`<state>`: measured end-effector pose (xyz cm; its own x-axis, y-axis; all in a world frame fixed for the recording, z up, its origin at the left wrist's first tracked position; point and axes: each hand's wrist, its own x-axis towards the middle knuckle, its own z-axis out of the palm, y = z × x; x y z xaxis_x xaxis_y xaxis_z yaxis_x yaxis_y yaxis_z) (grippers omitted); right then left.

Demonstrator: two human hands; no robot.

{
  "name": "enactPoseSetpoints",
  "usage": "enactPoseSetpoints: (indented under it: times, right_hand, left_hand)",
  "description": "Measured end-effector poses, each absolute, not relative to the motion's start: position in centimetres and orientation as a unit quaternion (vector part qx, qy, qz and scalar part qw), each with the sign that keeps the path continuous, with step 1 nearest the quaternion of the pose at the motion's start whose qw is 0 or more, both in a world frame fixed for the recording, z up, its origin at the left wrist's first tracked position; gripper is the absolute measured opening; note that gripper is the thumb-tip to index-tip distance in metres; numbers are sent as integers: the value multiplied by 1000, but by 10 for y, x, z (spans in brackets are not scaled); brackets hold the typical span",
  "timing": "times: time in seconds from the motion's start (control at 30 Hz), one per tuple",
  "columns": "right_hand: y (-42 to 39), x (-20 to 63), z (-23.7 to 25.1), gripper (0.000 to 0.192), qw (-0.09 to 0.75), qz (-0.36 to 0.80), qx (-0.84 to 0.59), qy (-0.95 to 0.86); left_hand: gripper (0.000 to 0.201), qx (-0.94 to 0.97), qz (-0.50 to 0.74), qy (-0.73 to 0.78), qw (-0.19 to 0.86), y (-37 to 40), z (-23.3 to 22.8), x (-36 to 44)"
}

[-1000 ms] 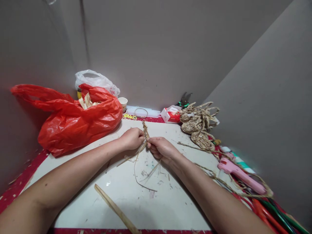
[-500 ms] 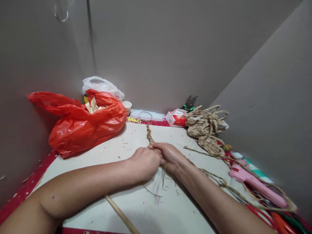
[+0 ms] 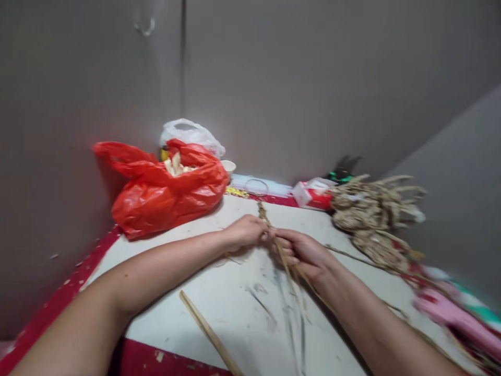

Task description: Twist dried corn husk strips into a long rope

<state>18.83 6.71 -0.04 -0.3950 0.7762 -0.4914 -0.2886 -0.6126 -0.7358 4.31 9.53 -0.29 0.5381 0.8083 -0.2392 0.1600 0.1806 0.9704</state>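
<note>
My left hand is closed around a twisted plant-fibre cord, whose short end sticks up beyond the fingers. Right beside it, my right hand pinches the same cord with its fingers curled in. Long loose fibre strands trail from between the hands toward me, some running along the right wrist. The fingertips meet, so the exact grip point is hidden. A flat pale strip lies on the white board below my left forearm.
A red plastic bag holding pale strips stands at the left, a white bag and paper cup behind. To the right are a tissue pack, woven fibre pieces and a pink glue gun. Grey walls close in the back.
The view has swung left, shifting everything rightward in the picture. My left hand has moved off the right hand to its far left side, and the trailing strands now show more.
</note>
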Motion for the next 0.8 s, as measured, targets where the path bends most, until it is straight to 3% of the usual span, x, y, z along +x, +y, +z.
enactPoseSetpoints:
  times: [0.17,0.3,0.53,0.8]
  right_hand:
    - [72,201,0,18,327,746,-448,-369]
    - [69,205,2,24,286,655,-510,-480]
    - [64,202,9,31,234,431,-560,-668]
    - [61,200,2,25,222,281,-575,-736]
  left_hand:
    - [20,695,259,398,539,105,-1,40]
    - [24,737,229,382,509,107,3,37]
    - [23,722,227,368,541,109,0,39]
    - [18,626,161,412,642,108,2,37]
